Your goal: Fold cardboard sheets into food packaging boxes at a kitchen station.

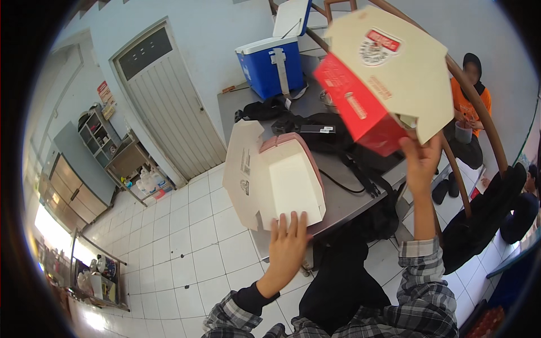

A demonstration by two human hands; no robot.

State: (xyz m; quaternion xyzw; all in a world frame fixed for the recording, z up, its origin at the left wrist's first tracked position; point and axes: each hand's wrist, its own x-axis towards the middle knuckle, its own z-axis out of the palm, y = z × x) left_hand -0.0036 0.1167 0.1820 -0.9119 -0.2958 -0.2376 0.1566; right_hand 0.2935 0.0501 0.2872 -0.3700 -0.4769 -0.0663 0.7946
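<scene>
My right hand (420, 162) grips a folded red-and-cream cardboard food box (395, 72) by its near lower corner. The box is raised above the steel table's right side, tilted, its printed cream lid towards me. My left hand (288, 245) lies with fingers spread over the near edge of an opened cardboard box (293, 179) on the table; its thumb is mostly hidden. That box is white inside, with its cream lid flap (243, 177) folded out to the left. Several layered red rims at its far end look like nested boxes.
A blue cooler (270, 69) with its lid raised stands at the steel table's (344, 211) far end. Black straps and a bag (258, 110) lie beyond the boxes, near a small black case (318, 130). Brown curved tubing (482, 105) rises at right. A person (471, 99) sits behind it.
</scene>
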